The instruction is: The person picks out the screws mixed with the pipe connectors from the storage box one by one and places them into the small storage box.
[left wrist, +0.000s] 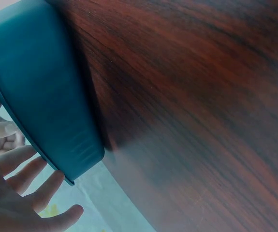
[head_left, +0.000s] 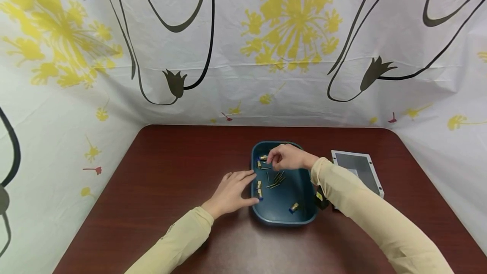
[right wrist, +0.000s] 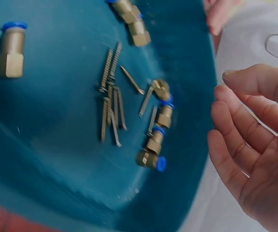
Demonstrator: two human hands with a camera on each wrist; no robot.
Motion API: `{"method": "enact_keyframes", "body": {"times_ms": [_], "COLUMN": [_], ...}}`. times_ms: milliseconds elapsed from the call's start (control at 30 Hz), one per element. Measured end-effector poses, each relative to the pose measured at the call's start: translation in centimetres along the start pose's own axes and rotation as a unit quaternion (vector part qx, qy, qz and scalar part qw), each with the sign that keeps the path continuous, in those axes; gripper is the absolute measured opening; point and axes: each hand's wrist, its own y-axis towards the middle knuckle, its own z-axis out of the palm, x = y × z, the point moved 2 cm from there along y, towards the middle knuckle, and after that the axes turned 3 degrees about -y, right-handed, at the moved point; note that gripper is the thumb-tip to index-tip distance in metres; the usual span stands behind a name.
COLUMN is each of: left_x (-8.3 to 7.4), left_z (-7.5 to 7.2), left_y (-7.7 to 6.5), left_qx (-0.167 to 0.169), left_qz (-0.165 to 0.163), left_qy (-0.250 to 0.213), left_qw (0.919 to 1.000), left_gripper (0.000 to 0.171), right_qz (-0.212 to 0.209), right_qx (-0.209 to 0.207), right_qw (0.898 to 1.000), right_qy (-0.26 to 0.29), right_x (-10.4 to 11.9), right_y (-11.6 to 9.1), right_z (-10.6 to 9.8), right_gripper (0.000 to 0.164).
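Observation:
A blue tray [head_left: 285, 224] holds several long screws [right wrist: 106, 113] in a loose pile and several brass push-in fittings [right wrist: 165, 116] with blue collars. Most of the fittings lie along one side; a lone fitting [head_left: 294, 208] lies near the front end. At the tray's left rim is my left hand [head_left: 233, 191], fingers spread, fingertips right at the edge. Over the far part of the tray hovers my right hand [head_left: 288, 157], its fingers loosely bent. In the right wrist view, the thumb comes close to the fingertips [right wrist: 221, 108], and nothing shows between them.
To the tray's right lies a flat grey device with a pale frame [head_left: 361, 170], partly behind the right sleeve. A small black item with a yellow label [head_left: 320, 199] sits by the tray's right rim. Patterned cloth [head_left: 228, 71] hangs behind the brown table [head_left: 182, 160].

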Motion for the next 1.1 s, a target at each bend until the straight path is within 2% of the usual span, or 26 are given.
{"method": "enact_keyframes", "body": {"times_ms": [633, 1100], "left_x": [0.1, 0.2], "left_z": [0.0, 0.0], "left_y": [0.0, -0.1], "left_qx": [-0.004, -0.005], "left_qz": [0.003, 0.010], "left_qy": [0.005, 0.008], "left_qw": [1.0000, 0.9999], "left_gripper": [0.069, 0.069], "right_qz": [0.032, 0.058], "right_qx": [0.038, 0.059], "right_qw": [0.999, 0.994], "right_qy": [-0.007, -0.069], "right_x": [-2.0, -1.5], "right_y": [2.0, 2.5], "right_z": [4.5, 5.3], "right_gripper": [0.016, 0.017]}}
